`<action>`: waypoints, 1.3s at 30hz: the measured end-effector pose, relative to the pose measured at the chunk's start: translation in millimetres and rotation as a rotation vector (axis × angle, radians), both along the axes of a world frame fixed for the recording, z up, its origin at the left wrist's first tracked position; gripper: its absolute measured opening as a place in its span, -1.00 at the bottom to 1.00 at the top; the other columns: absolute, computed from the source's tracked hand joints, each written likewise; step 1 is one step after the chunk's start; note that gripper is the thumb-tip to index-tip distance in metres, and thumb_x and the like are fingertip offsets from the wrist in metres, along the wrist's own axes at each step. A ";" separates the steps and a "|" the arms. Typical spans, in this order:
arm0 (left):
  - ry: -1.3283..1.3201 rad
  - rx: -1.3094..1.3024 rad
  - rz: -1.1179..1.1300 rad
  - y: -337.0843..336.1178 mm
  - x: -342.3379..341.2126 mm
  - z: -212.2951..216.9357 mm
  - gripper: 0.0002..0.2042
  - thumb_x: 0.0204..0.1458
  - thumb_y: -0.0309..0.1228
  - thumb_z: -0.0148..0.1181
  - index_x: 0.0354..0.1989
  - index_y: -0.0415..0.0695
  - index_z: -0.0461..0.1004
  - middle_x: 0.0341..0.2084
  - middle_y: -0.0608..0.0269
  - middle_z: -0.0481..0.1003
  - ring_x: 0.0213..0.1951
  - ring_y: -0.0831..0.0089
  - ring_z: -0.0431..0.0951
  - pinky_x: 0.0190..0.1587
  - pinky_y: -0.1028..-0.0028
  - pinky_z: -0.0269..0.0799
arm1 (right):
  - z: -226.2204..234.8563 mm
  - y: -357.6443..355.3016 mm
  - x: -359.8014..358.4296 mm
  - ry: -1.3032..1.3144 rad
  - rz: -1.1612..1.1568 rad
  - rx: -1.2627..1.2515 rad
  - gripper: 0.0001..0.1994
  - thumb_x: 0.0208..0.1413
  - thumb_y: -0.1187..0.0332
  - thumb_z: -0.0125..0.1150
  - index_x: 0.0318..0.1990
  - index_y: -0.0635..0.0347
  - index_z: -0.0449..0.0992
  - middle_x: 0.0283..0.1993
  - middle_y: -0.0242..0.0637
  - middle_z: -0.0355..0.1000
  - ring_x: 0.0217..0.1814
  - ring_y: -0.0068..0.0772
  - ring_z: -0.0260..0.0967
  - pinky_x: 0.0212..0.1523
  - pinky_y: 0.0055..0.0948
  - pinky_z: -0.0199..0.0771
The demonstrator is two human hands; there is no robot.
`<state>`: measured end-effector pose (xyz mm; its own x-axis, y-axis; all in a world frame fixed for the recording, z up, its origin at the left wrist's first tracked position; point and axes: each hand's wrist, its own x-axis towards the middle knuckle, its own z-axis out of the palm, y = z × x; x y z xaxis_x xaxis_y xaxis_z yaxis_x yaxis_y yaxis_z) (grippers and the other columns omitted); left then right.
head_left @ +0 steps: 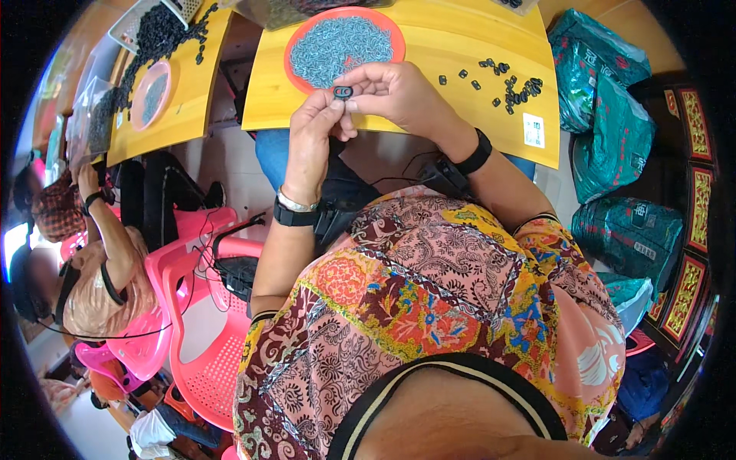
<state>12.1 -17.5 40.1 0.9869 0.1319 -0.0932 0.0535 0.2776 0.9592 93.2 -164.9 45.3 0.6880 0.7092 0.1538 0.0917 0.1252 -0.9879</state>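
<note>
Near the table's front edge, my left hand (313, 126) and my right hand (395, 93) meet around a small black oval plastic piece (343, 93). The fingertips of both hands are closed on it, and it looks to have a light metal bit inside. Just beyond them sits a round red tray (399, 47) heaped with small silvery metal parts (337, 50), too small to name surely. To the right of my hands, several black plastic pieces (521, 93) like the held one lie loose on the yellow table (452, 115).
Teal bags (613, 146) stand along the right side. At left, a co-worker (103, 284) sits at another yellow table (184, 100) with a pink tray (136, 115) and a pile of black pieces (157, 34). Pink plastic chairs (203, 337) stand at my left.
</note>
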 end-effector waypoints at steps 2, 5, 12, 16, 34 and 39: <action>-0.025 0.034 -0.040 0.7 -1.5 1.7 -0.88 0.10 -0.42 -0.06 -0.43 -0.17 0.34 -0.64 0.35 0.38 -0.60 0.62 0.33 -0.52 0.65 0.24 | 6.4 -1.2 -2.1 0.061 0.026 0.041 -0.74 0.00 0.52 0.19 -0.11 0.34 0.45 -0.33 -0.37 0.46 -0.33 -0.68 0.39 -0.31 -0.68 0.38; -0.159 0.254 -0.001 1.8 -3.0 5.4 -0.86 0.09 -0.40 -0.03 -0.44 -0.19 0.30 -0.62 0.36 0.37 -0.58 0.60 0.32 -0.50 0.62 0.24 | 5.1 -2.5 0.4 0.109 0.064 0.072 -0.72 0.00 0.50 0.20 -0.09 0.34 0.45 -0.30 -0.35 0.47 -0.31 -0.67 0.39 -0.31 -0.67 0.38; -0.347 0.810 0.077 2.2 -5.6 8.2 -0.78 0.12 -0.33 -0.07 -0.23 -0.26 0.32 -0.51 0.15 0.39 -0.47 0.36 0.41 -0.38 0.42 0.33 | 16.5 -6.5 1.3 0.112 0.105 -0.016 -0.71 -0.01 0.47 0.21 -0.10 0.34 0.47 -0.28 -0.34 0.47 -0.31 -0.66 0.38 -0.33 -0.66 0.37; -0.497 1.001 0.135 3.3 -6.1 7.7 -0.80 0.08 -0.37 -0.03 -0.25 -0.26 0.31 -0.55 -0.03 0.39 -0.50 0.04 0.42 -0.43 0.26 0.33 | 19.3 -7.8 -2.2 0.139 0.123 -0.009 -0.71 0.00 0.47 0.19 -0.08 0.33 0.47 -0.27 -0.34 0.47 -0.29 -0.67 0.38 -0.30 -0.66 0.38; -0.541 0.964 0.315 -16.1 -11.3 10.7 -0.81 0.14 -0.36 -0.12 -0.28 -0.26 0.30 -0.59 0.01 0.37 -0.56 0.13 0.39 -0.49 0.29 0.30 | 33.4 -10.6 -21.5 -0.024 0.039 0.029 -0.77 0.09 0.50 0.08 -0.09 0.32 0.47 -0.33 -0.42 0.47 -0.35 -0.72 0.36 -0.31 -0.68 0.37; -0.520 0.796 0.296 -18.0 -10.9 6.8 -0.84 0.13 -0.40 -0.12 -0.29 -0.25 0.30 -0.58 0.02 0.38 -0.55 0.16 0.40 -0.48 0.29 0.30 | 32.1 -6.8 -23.7 0.089 0.030 0.053 -0.79 0.08 0.49 0.09 -0.11 0.30 0.48 -0.34 -0.41 0.47 -0.35 -0.69 0.37 -0.31 -0.67 0.38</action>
